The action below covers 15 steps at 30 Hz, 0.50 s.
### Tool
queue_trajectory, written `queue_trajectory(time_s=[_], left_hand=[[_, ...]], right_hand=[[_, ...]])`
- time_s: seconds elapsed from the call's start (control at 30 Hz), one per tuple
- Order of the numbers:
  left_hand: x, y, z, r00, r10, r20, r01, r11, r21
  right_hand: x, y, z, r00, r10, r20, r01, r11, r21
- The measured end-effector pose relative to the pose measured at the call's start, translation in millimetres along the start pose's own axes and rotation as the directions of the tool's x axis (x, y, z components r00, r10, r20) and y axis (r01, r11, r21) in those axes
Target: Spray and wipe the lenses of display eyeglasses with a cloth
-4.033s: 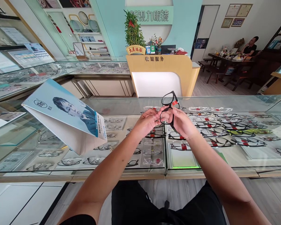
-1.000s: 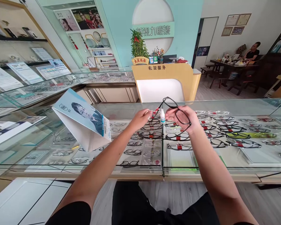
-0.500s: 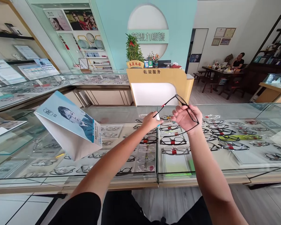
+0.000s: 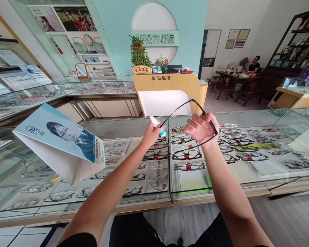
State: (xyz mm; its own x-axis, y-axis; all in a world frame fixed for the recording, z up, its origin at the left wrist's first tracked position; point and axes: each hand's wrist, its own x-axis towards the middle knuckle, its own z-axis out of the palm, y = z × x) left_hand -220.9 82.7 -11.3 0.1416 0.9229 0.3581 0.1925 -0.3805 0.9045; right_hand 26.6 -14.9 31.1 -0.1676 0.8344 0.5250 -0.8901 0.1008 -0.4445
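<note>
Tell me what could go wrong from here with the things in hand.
The bottle tilts in the left hand above the glass counter; if it slipped, it might hit the glass.

The glasses in the right hand have one open arm crossing in front of the bottle, so a careless move might snag or bend it.

The left forearm looks close to the folded sign and could bump it, though the gap is hard to judge.

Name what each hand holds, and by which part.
Right hand: eyeglasses, by the front rim. Left hand: bottle, by its body; any grip on the temple tip is unclear.
</note>
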Motion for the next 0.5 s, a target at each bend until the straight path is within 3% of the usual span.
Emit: queue_trajectory(time_s=[0.1, 0.2, 0.33, 0.5], left_hand=[[-9.4, 9.6, -25.1, 1.000, -0.026, 0.013, 0.029, 0.918, -0.395], [-21.1, 25.3, -45.8, 0.989, -0.072, 0.127, 0.132, 0.816, -0.563], [-29.6, 37.8, -56.7, 0.983, -0.070, 0.170, 0.162, 0.765, -0.624], [-31.0, 36.8, -52.6, 0.983, -0.053, 0.175, 0.139, 0.839, -0.527]], right_hand=[[-0.5, 1.8, -0.9, 0.999, -0.028, 0.039, 0.026, 0.999, 0.042], [-1.4, 2.0, -2.3, 0.995, -0.042, 0.087, 0.037, 0.998, 0.057], [-3.6, -2.0, -1.5, 0.998, -0.047, 0.032, 0.050, 0.994, -0.094], [-8.2, -6.5, 5.3, 0.988, -0.059, -0.140, 0.009, 0.941, -0.337]])
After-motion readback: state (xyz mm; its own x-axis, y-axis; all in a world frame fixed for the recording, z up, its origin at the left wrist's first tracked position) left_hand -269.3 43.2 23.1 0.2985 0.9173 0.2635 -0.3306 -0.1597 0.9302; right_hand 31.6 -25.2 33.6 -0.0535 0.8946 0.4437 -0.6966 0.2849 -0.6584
